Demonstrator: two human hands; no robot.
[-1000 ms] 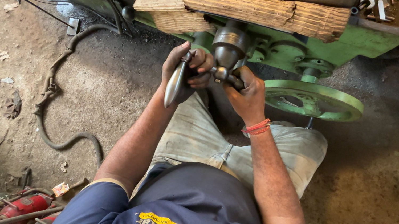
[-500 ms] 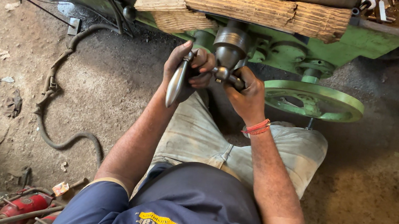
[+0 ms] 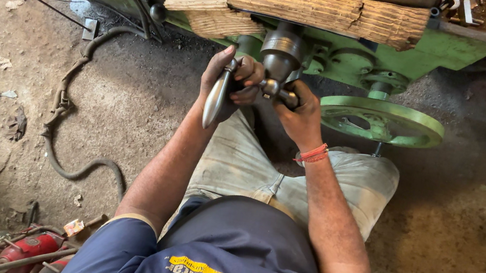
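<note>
On a grimy workshop floor [image 3: 468,246] stands a green machine [image 3: 401,57]. Its polished steel crank handle [image 3: 217,96], tapered and shiny, juts beside the green handwheel [image 3: 381,119]; left hand [image 3: 227,74] and right hand [image 3: 300,110] fingers wrap around it.

A grey metal crank handle [image 3: 217,96], tapered and polished, is hanging almost upright from a small ball hub [image 3: 271,86] that is sitting beneath a steel cylindrical shaft [image 3: 282,50] projecting from the green lathe's [image 3: 442,48] front, left of its handwheel [image 3: 381,121].
</note>
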